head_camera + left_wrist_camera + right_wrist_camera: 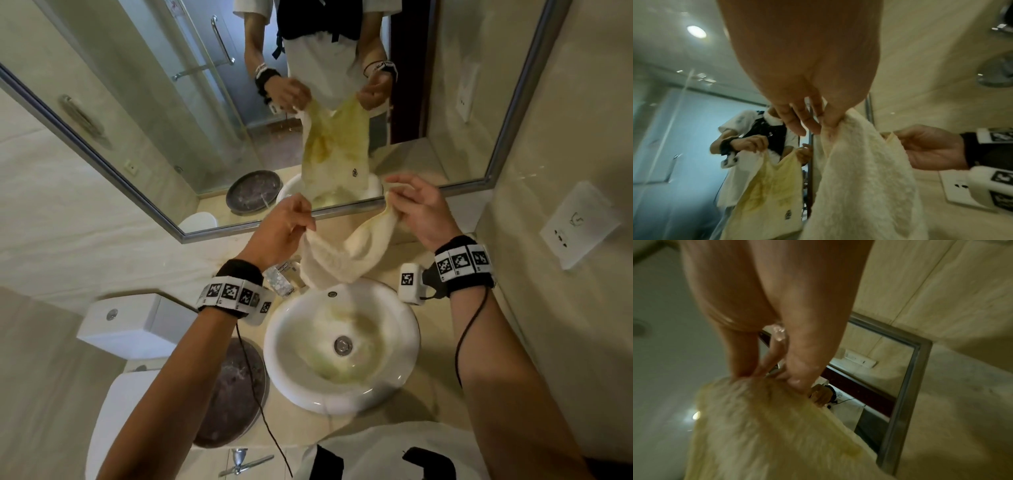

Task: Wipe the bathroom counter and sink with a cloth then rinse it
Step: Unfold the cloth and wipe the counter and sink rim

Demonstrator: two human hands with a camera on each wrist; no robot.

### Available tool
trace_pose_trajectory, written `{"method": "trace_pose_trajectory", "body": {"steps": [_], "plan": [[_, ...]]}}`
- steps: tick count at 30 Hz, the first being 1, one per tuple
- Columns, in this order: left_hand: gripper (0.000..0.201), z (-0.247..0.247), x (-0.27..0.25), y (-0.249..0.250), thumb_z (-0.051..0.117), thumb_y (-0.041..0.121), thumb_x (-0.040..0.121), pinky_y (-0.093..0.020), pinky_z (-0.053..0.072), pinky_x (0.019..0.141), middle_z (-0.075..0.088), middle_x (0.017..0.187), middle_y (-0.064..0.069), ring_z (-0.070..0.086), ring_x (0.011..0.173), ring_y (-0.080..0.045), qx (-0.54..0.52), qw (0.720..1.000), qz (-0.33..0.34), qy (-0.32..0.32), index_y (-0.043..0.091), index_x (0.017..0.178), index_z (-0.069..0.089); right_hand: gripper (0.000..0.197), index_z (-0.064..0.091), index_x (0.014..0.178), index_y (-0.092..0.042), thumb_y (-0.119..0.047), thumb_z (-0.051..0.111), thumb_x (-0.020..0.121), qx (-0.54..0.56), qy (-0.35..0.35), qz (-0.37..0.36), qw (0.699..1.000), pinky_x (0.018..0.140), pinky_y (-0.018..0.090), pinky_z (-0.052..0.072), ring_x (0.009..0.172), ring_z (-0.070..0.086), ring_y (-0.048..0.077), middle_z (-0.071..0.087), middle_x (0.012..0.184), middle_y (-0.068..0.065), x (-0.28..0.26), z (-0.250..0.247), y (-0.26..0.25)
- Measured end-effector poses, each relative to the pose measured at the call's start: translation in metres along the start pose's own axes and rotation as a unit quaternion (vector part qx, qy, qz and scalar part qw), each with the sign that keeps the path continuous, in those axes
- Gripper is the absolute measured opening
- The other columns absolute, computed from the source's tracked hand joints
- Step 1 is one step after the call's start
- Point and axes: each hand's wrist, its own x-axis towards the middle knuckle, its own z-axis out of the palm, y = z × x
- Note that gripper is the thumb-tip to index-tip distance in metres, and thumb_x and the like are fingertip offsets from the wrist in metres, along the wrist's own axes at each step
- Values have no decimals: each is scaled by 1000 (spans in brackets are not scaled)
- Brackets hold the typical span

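The left hand (284,226) and the right hand (419,209) each pinch an upper corner of the cloth (337,255) between curled fingers (830,123), so it sags between them and hangs below them over the sink (407,329). It looks soft, limp and probably damp-heavy. Corners give the surest hold; the yellow-stained face shows only in the mirror (154,113).

Both forearms are bare. Each wrist carries a black band (236,270) wrapped by a strap of white tiles printed with black square markers (231,294); the right wrist has the same strap (462,262). A small white camera block with one black marker (408,282) hangs by the right wrist. Thin black cables (460,342) trail from both bands. The torso shows a white short-sleeved shirt (370,448) with black straps (430,462).
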Motion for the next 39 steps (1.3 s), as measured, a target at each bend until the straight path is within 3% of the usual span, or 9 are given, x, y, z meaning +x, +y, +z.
{"method": "trace_pose_trajectory", "body": {"steps": [3,7,12,15,19,23,29,33,39], "plan": [[35,-4,19,24,57,-19,71,-34,47,76,57,97,-4,55,90,-20,7,999,39,21,12,74,74,33,64,122,-9,4,63,92,46,-102,25,993,77,26,51,86,61,16,67,93,7,-1,23,-2],[27,-5,31,45,48,2,79,-35,48,76,57,99,-3,58,88,-23,-8,997,72,38,13,69,71,34,63,123,-8,-2,66,90,66,-136,20,988,81,30,53,88,62,19,64,97,9,-2,48,-3],[30,-1,32,48,60,-15,78,-29,50,76,59,97,-2,58,87,-16,-53,994,31,95,12,71,71,34,61,123,-6,0,65,90,92,-122,13,988,84,34,55,92,67,20,70,99,8,-5,58,1],[18,2,30,58,61,-11,84,-33,52,73,62,91,-4,60,82,-19,-125,982,-11,143,6,89,62,39,62,123,-5,-4,69,84,123,-104,13,987,86,32,55,93,67,19,70,96,8,-7,60,3],[27,1,30,65,69,-8,85,-36,56,77,65,90,-7,66,82,-21,-232,953,-71,180,3,105,53,31,65,118,-6,4,62,89,146,-88,4,985,85,28,55,90,69,17,73,93,5,-9,59,5],[24,0,30,66,70,-6,85,-40,57,81,67,91,-6,68,85,-22,-225,957,-70,171,5,100,57,30,64,117,-5,9,59,90,149,-76,-15,986,82,28,55,86,70,15,74,90,4,-11,59,2],[20,-1,34,64,70,-3,85,-39,57,81,67,89,-2,67,83,-20,-192,964,-61,175,9,97,59,33,68,112,-7,-7,75,80,163,-37,-37,985,88,34,55,92,67,22,71,98,12,-9,65,3],[17,3,32,65,69,-6,86,-34,56,80,66,90,-4,65,82,-18,-183,967,-52,169,4,98,60,37,66,118,-5,-7,74,82,138,-35,-47,989,88,38,55,98,64,28,63,108,17,-8,66,5],[19,8,31,64,71,-4,85,-24,52,75,65,92,0,63,82,-17,-167,965,-54,193,5,99,60,20,75,106,-10,-13,75,86,60,-25,-37,997,99,45,52,103,67,29,73,107,13,-5,64,9]]}}
